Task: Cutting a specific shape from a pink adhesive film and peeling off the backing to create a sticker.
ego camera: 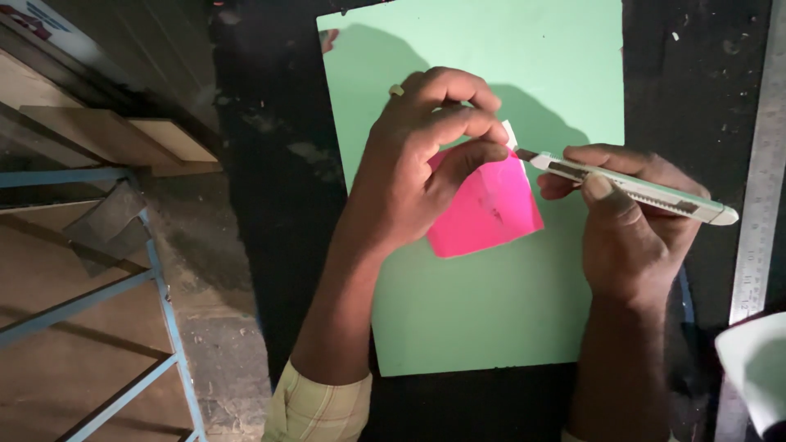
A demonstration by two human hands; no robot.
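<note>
A bright pink sheet piece (490, 214) lies on a pale green board (491, 311) at the middle of the dark table. My left hand (426, 155) pinches its upper edge with curled fingers, lifting a small white corner there. My right hand (626, 221) grips a pale green and white utility knife (639, 190), held nearly flat, its blade tip touching the pink piece's top right corner next to my left fingertips.
A steel ruler (761, 188) lies along the right edge of the black tabletop (270, 164). A white object (757, 368) sits at the lower right. Left of the table are wooden boards (123, 135) and a blue metal frame (160, 295) over the floor.
</note>
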